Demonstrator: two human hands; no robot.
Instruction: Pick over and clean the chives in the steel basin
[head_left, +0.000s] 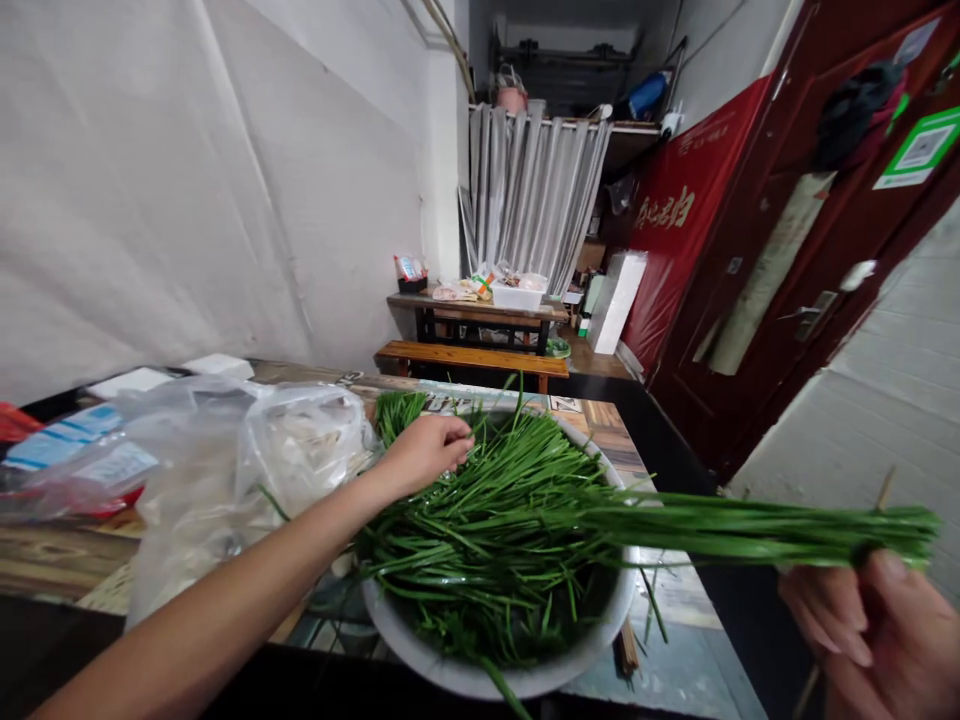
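Note:
A wide metal basin (450, 668) stands on the table in front of me, heaped with long green chive stalks (487, 530). My left hand (424, 452) reaches over the far left of the pile, fingertips pinched on a few stalks. My right hand (877, 620) is at the lower right edge of the view, closed around a bunch of chives (750, 530) together with a thin wooden skewer (886, 488). The bunch stretches left, level, toward the basin.
Clear plastic bags (247, 470) lie left of the basin, with boxes and packets behind them. The table edge (675, 440) drops off to the right. Farther back stand a wooden bench (472, 358), a cluttered table (480, 305) and a red door (810, 230).

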